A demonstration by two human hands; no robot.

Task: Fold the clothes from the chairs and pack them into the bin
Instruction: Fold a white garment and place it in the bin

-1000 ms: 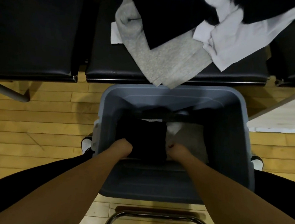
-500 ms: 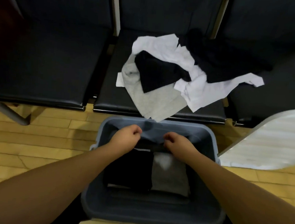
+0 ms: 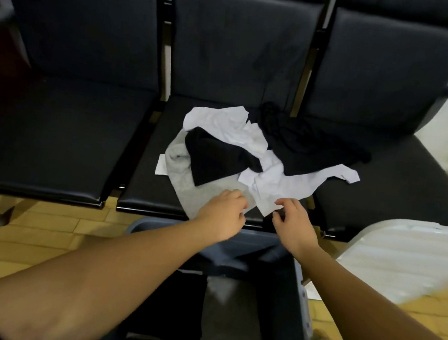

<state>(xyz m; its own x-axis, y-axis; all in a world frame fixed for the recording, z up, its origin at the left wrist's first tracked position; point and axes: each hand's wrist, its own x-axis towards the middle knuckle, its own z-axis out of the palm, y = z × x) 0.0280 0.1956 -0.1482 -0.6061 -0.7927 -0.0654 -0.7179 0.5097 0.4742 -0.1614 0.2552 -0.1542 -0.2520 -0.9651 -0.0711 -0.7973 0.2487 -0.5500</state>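
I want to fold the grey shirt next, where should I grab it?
Take the grey shirt by its near edge hanging over the seat front, coming from the bin side; that part is bare, while the black garment covers its far end.

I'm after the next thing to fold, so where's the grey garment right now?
In the head view the grey garment lies on the middle chair's seat, at the pile's left front, under a black piece, with the left hand at its front edge.
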